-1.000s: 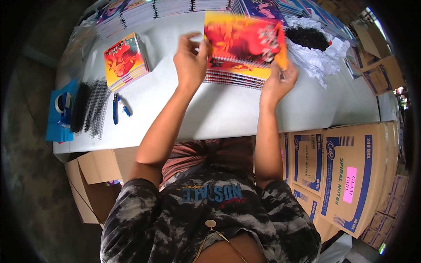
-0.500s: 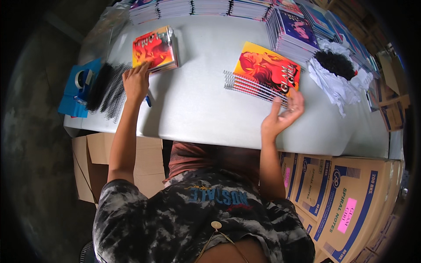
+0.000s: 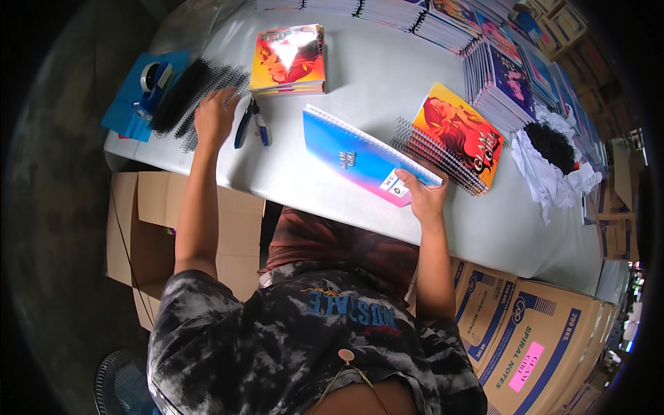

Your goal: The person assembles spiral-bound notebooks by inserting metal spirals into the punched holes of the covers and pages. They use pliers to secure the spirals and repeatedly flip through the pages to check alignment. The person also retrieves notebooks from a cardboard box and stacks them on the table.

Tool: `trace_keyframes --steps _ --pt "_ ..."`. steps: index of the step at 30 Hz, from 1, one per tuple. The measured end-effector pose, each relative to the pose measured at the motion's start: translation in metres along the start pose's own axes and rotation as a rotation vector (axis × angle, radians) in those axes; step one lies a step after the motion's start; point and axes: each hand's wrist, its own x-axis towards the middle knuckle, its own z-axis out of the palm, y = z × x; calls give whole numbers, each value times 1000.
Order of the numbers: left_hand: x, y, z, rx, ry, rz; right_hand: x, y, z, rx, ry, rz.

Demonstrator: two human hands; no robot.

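In my right hand is a spiral notebook, its blue-to-pink back cover facing up, pinched at its right end with the thumb on top. It is tilted above the table. Beside it lies a stack of red and yellow spiral notebooks, their wire edges fanned toward me. My left hand is over the edge of a pile of black spiral coils, fingers bent but apart, with nothing seen in them. Past it stands a neat stack of red and yellow notebooks. Near that hand lie blue-handled pliers.
A blue tape dispenser sits on a blue sheet at the left. Taller notebook stacks line the far right. A white cloth holds a black tangle. Cardboard boxes stand below the table.
My right hand has lifted a notebook off the right stack, brought it left and turned its blue back up. My left hand has left the left stack for the coils. The view has shifted.
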Motion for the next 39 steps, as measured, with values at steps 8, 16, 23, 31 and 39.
trace_keyframes --steps 8,16,23,31,39 --pt "26 -31 6 111 -149 -64 -2 8 -11 -21 -4 -14" --pt "35 -34 -17 -19 -94 -260 -2 4 -9 -51 -39 -88" --pt "-4 62 -41 -933 -445 107 -3 8 -12 -58 9 -25" --pt "-17 95 -46 -890 -677 20 -2 8 -9 -71 2 -79" --pt "11 91 -48 -1060 -673 186 -3 8 -9 -131 10 -132"
